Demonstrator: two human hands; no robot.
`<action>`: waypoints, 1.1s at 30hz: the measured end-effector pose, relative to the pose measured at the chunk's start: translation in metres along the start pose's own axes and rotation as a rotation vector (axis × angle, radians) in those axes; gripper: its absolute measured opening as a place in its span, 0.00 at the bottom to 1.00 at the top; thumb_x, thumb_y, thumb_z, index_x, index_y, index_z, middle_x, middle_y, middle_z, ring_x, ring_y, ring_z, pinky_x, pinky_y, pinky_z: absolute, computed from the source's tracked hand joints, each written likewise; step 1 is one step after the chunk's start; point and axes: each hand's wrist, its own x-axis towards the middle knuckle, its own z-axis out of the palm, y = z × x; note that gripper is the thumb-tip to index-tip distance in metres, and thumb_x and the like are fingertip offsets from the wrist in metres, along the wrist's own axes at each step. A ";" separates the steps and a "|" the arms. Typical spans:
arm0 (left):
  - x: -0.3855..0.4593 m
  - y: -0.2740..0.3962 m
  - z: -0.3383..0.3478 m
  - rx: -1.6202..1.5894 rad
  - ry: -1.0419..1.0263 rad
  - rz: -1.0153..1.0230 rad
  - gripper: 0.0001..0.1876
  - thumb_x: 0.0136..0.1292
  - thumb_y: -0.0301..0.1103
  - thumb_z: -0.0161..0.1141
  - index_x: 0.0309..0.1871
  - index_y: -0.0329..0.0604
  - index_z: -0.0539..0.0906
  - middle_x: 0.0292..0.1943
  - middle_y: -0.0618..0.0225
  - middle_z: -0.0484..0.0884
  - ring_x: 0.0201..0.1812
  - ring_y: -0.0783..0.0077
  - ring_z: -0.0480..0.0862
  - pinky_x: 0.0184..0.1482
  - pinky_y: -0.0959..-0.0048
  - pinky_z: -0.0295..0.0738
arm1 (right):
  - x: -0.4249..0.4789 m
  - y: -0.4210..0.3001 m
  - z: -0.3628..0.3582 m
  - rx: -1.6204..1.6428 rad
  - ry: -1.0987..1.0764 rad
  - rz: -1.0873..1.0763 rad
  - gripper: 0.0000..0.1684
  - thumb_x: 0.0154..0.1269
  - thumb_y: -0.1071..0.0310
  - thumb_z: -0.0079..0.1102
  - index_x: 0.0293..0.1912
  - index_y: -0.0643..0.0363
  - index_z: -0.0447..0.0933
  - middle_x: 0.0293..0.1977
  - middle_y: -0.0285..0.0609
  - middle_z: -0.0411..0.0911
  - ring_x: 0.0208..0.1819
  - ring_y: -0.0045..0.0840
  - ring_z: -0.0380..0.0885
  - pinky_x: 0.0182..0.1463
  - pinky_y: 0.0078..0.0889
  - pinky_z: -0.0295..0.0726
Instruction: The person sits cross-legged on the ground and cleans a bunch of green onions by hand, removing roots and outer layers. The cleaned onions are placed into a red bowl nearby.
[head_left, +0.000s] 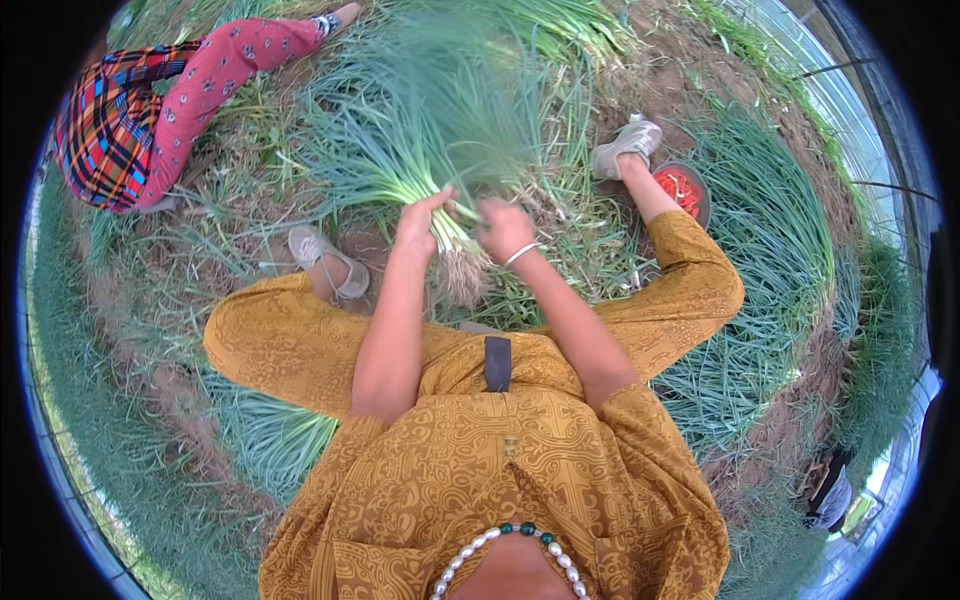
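Note:
My left hand is closed round a bunch of green onions just above their white stems. Their pale, stringy roots hang towards my lap, and the long green leaves fan away from me. Close on the right, my right hand, with a white bangle on its wrist, is curled at a stalk beside the bunch. Motion blurs its fingers and the leaves beyond it, so its hold on that stalk cannot be made out.
A metal bowl of red strips or bands stands by my right shoe. Piles of green onions lie on the right and at the top. Another person sits at the upper left. Loose leaves litter the soil between my legs.

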 end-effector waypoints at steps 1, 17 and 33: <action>0.000 0.007 -0.008 -0.010 0.035 -0.033 0.10 0.58 0.24 0.62 0.42 0.28 0.78 0.31 0.58 0.82 0.23 0.73 0.78 0.26 0.75 0.76 | -0.008 0.010 -0.005 0.024 0.035 0.036 0.12 0.49 0.64 0.61 0.36 0.54 0.78 0.33 0.45 0.77 0.33 0.43 0.78 0.37 0.46 0.78; -0.013 -0.007 0.026 0.035 -0.058 -0.052 0.09 0.61 0.28 0.60 0.44 0.38 0.76 0.33 0.57 0.83 0.23 0.77 0.76 0.25 0.76 0.76 | 0.055 -0.002 -0.030 1.209 -0.263 0.643 0.20 0.66 0.58 0.54 0.42 0.70 0.74 0.42 0.49 0.80 0.42 0.35 0.79 0.48 0.36 0.78; -0.005 0.010 0.009 -0.130 -0.068 0.031 0.14 0.60 0.22 0.59 0.48 0.32 0.72 0.37 0.53 0.82 0.23 0.76 0.76 0.23 0.79 0.75 | -0.024 -0.005 -0.036 0.130 -0.288 0.169 0.20 0.65 0.53 0.53 0.39 0.62 0.74 0.32 0.54 0.78 0.34 0.48 0.77 0.40 0.45 0.75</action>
